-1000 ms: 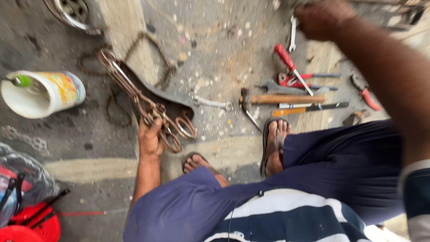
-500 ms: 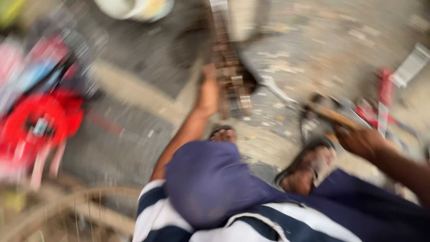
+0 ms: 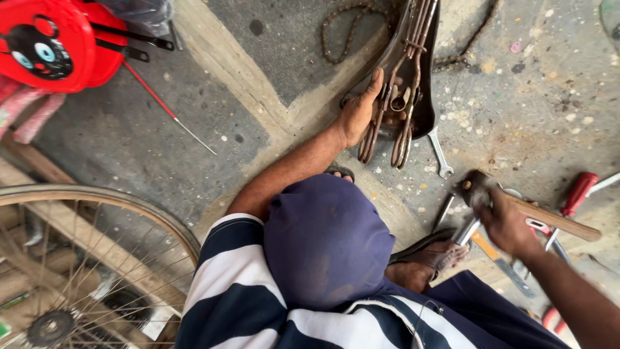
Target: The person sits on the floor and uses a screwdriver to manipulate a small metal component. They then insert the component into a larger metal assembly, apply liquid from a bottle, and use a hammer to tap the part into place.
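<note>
An upturned black bicycle saddle (image 3: 423,106) with rusty rails and springs (image 3: 403,97) lies on the concrete. My left hand (image 3: 357,115) grips its near edge, fingers against the rails. My right hand (image 3: 505,226) is closed around a short silver metal tool (image 3: 466,230), blurred by motion, just below the head of a wooden-handled hammer (image 3: 549,220) lying on the ground. My knee in dark blue cloth (image 3: 326,239) fills the middle of the view.
A small open-ended spanner (image 3: 440,155) lies beside the saddle. A rusty chain (image 3: 336,29) curls behind it. A red-handled screwdriver (image 3: 578,191) lies at right. A bicycle wheel (image 3: 97,213) stands at lower left, a red plastic case (image 3: 55,42) at upper left. My sandalled foot (image 3: 429,258) rests near the tools.
My right hand has come back from the far tools to the hammer and closed on a silver tool. My left hand stays on the saddle. The view has swung left.
</note>
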